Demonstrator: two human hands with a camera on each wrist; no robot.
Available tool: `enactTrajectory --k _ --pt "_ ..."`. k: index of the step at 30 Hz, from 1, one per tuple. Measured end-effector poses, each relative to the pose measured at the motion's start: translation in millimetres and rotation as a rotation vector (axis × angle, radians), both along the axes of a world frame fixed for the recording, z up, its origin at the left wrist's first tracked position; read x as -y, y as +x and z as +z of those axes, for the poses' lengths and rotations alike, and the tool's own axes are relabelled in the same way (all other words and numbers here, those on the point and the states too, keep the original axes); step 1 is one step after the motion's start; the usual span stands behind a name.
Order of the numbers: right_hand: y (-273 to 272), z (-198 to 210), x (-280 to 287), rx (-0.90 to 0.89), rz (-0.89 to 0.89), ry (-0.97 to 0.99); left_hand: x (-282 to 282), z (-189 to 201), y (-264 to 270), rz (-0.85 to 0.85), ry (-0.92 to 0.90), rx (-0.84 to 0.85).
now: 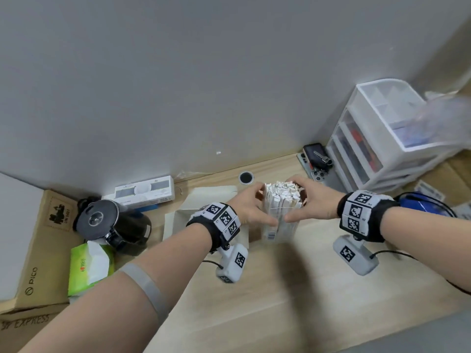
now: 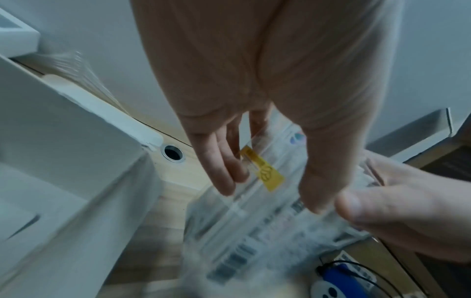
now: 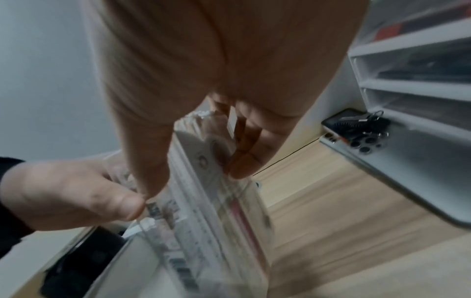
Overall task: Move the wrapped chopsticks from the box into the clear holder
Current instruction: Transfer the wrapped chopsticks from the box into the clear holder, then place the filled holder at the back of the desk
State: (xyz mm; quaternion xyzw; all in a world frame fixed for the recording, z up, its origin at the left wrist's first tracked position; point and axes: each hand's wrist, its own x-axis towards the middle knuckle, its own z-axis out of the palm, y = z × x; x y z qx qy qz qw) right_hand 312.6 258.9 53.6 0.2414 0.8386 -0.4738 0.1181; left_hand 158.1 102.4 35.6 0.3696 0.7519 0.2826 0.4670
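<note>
- The white box [image 1: 204, 215] lies open on the worktop [image 1: 293, 289], just left of the clear holder [image 1: 280, 233]; from the head view I cannot tell whether any packets are left in it.
- The left hand [image 1: 248, 208] is curled around the left side of the bundle of wrapped chopsticks [image 1: 281, 200], its fingers [image 2: 221, 169] on the far face and the thumb near the front, clamped on the packets.
- The bundle stands upright in the holder, lower ends down inside the clear walls, torn paper tops fanned out above the rim between the two hands.
- The right hand [image 1: 312, 200] mirrors the left: its fingers [image 3: 251, 153] wrap the bundle's right and far side, the thumb comes round the front, and the two thumb tips nearly meet there.
- This looks like the seating step, and the task seems close to done.
- To do it well, squeeze evenly from both sides so the packets stay parallel, and ease them straight down until the ends bottom out.
- Loosen the thumbs first and the far fingers last, so no packet tips over the rim.
- The holder looks light, so sideways pressure could slide or tilt it; push downward only.
</note>
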Motion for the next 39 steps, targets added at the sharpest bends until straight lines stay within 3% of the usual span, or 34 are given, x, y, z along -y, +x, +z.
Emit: enactTrajectory --k 5,12,23,31,33,36,39 --pt "-35.7 -20.4 -32.9 -0.016 0.027 0.239 -43.5 -16.1 -4.9 0.105 -0.005 -0.292" --pt "-94.4 -56.0 -68.7 -0.001 -0.024 0.324 -89.7 -43.3 -37.5 0.311 0.031 -0.257" --pt "-131.8 -81.8 -102.3 0.002 -0.081 0.335 -126.6 -70.5 -68.8 0.414 0.032 -0.183" --pt "-128.1 -77.8 -96.4 0.087 -0.172 0.27 -114.2 -65.3 -72.1 0.4 -0.047 -0.214" --pt "-123.3 -74.0 -91.6 0.095 -0.176 0.376 -101.6 -61.1 -76.4 0.436 -0.055 -0.25" --pt "-114.5 -64.4 -78.4 -0.038 -0.14 0.596 -70.8 -54.7 -92.2 0.559 -0.065 -0.263" --pt "-111.2 -55.1 -52.6 -0.242 -0.098 0.461 -30.5 -45.8 -109.2 0.673 -0.069 -0.269"
